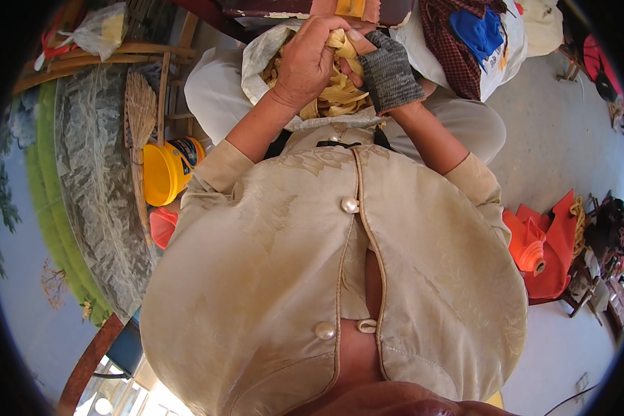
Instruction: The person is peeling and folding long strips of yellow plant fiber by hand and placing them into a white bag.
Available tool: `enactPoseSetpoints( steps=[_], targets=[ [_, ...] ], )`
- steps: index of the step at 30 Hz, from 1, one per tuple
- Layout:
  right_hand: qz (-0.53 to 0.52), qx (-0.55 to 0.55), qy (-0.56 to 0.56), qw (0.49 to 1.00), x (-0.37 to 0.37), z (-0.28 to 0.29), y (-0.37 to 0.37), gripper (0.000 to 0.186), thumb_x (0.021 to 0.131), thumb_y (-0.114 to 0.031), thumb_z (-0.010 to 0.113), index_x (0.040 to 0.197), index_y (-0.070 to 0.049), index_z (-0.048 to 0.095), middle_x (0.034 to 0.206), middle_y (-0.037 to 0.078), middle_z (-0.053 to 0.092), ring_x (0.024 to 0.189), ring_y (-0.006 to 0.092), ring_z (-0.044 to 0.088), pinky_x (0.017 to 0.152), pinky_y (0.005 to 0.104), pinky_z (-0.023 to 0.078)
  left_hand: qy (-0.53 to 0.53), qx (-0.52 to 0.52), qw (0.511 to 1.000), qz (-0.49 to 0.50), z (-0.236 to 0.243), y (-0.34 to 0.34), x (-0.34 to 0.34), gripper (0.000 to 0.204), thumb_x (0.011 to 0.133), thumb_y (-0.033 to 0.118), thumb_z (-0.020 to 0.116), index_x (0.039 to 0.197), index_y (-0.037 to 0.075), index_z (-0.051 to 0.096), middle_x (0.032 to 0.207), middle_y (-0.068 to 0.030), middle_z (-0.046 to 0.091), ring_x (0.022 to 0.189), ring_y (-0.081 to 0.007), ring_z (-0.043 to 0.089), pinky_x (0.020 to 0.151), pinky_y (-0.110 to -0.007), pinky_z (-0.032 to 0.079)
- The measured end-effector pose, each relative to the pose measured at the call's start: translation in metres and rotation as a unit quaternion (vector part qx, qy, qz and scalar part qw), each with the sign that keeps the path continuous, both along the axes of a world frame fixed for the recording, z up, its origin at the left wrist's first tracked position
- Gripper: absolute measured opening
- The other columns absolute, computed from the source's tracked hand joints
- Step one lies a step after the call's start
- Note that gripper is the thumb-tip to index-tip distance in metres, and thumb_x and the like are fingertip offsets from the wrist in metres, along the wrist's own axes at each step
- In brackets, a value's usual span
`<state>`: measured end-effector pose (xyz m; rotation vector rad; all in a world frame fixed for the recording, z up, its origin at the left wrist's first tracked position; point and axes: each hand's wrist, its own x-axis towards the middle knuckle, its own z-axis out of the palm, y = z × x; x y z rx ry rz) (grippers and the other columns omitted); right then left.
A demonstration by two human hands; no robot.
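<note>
Head view, clock directions taken from its middle. At 12 o'clock, my left hand (302,66) and gloved right hand (381,64) meet, their fingers clamped on a pale yellow strip (342,44); some of my left fingertips are hidden. Directly beneath lie more yellow strips (338,99) in an open white sack (254,73), whose rim curves round below my hands, between my pale-trousered knees (218,87). Just beyond them, a maroon surface (284,7) with a worn edge, carrying an orange cloth (351,8), bounds my reach. At 1 o'clock, near my right hand, a checked cloth (457,48) and a blue cloth (477,32) drape a white bag (516,55). The broadest open room is towards 2 o'clock, where grey floor (541,125) spreads outward as far as the red objects (555,243) at 3 o'clock. My left side is tighter: a broom (141,104) stands at 10 o'clock, beside a yellow bucket (158,179) at 9 o'clock.
</note>
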<state>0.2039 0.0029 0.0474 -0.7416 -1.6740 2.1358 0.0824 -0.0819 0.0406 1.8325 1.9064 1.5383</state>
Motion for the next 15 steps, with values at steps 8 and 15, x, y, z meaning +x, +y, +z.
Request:
enactPoseSetpoints(
  steps=[8,15],
  targets=[
    [-0.024,0.526,-0.023,0.850,0.020,0.021,0.011,0.025,0.085,-0.028,0.056,0.098,-0.006,0.059,0.083,0.012,0.061,0.077,0.0274,0.060,0.067,0.0327,0.047,-0.439,-0.131,0.879,-0.136,0.002,0.000,0.003,0.020,0.089,0.004,0.039,0.105,-0.001,0.051,0.094,-0.0025,0.057,0.085,-0.0108,0.055,0.079,-0.025,0.046],
    [-0.047,0.315,0.020,0.948,0.016,-0.006,0.018,0.031,0.084,-0.036,0.056,0.090,-0.006,0.062,0.073,0.006,0.061,0.061,0.0169,0.058,0.057,0.0284,0.045,-0.055,-0.066,0.993,-0.084,0.009,0.003,-0.013,0.021,0.087,-0.002,0.041,0.104,0.000,0.053,0.094,-0.0029,0.057,0.086,-0.0109,0.055,0.079,-0.022,0.043]
  ],
)
